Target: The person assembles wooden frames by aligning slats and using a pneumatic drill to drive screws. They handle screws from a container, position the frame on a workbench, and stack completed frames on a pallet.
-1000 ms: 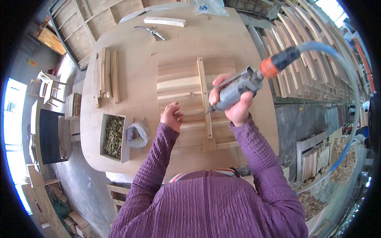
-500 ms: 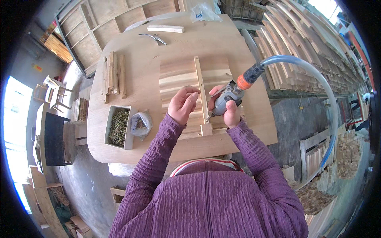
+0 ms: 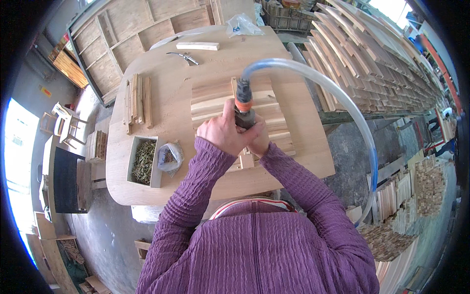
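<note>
Both of my hands are wrapped round an air screwdriver (image 3: pixel 245 118), held upright over the wooden strip (image 3: pixel 234 87) that crosses a striped wooden panel (image 3: pixel 276 110). My left hand (image 3: pixel 221 131) closes on it from the left, fingers up by the orange collar. From the right, my right hand (image 3: pixel 258 137) grips its body, partly behind the left. A clear hose (image 3: pixel 323 81) rises from the tool's black top end and arches to the right. The tool's tip is hidden under my hands. Close to me, a small wooden block (image 3: pixel 246 160) sits at the strip's near end.
Left on the table (image 3: pixel 117 169) are a white box of screws (image 3: pixel 144 161), a small plastic bag (image 3: pixel 170 158) and several wood strips (image 3: pixel 142 103). Farther back lie an air blow gun (image 3: pixel 185 58) and a pale wood bar (image 3: pixel 198 46). Stacked boards (image 3: pixel 362 63) stand right.
The screwdriver has swung left and upright over the strip, its hose following. My left hand, earlier beside the strip, has come onto the tool. The view has shifted slightly.
</note>
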`<state>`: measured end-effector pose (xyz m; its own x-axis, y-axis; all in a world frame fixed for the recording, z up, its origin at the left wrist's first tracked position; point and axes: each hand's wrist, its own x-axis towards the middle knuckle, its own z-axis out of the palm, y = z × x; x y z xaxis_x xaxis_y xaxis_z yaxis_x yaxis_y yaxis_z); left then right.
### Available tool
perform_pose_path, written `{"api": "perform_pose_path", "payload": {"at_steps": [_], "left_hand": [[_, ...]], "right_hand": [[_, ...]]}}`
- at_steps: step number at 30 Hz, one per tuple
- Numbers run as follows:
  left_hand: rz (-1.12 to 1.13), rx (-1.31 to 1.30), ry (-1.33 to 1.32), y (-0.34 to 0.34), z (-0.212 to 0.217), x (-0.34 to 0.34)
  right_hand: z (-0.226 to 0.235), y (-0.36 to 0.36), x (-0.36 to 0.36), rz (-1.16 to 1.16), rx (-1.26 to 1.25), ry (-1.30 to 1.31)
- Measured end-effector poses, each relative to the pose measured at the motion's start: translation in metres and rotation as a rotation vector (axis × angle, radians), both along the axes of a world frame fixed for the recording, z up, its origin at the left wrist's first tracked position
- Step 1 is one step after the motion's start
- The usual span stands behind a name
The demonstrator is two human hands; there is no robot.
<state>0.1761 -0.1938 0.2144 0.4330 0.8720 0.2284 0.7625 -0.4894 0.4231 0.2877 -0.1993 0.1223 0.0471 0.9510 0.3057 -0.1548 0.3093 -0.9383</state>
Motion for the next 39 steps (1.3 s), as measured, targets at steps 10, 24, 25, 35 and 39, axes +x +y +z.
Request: {"api": "perform_pose_path", "payload": {"at_steps": [10, 24, 25, 35, 39], "left_hand": [[0.006, 0.061, 0.033, 0.000, 0.001, 0.010], [-0.177, -0.105, -0.021, 0.015, 0.000, -0.004], [-0.179, -0.109, -0.019, 0.014, 0.001, -0.004], [-0.291, -0.140, -0.170, 0.011, 0.011, -0.009], [-0.403, -0.135, -0.354, 0.019, 0.014, -0.019]], "right_hand": [[-0.003, 0.003, -0.003, -0.172, 0.051, -0.153], [0.000, 0.001, -0.005, -0.210, 0.065, -0.168], [-0.003, 0.001, -0.004, -0.206, 0.063, -0.168], [0.010, -0.005, -0.004, -0.152, 0.030, 0.085], [0.023, -0.010, -0.002, -0.125, 0.054, -0.010]]}}
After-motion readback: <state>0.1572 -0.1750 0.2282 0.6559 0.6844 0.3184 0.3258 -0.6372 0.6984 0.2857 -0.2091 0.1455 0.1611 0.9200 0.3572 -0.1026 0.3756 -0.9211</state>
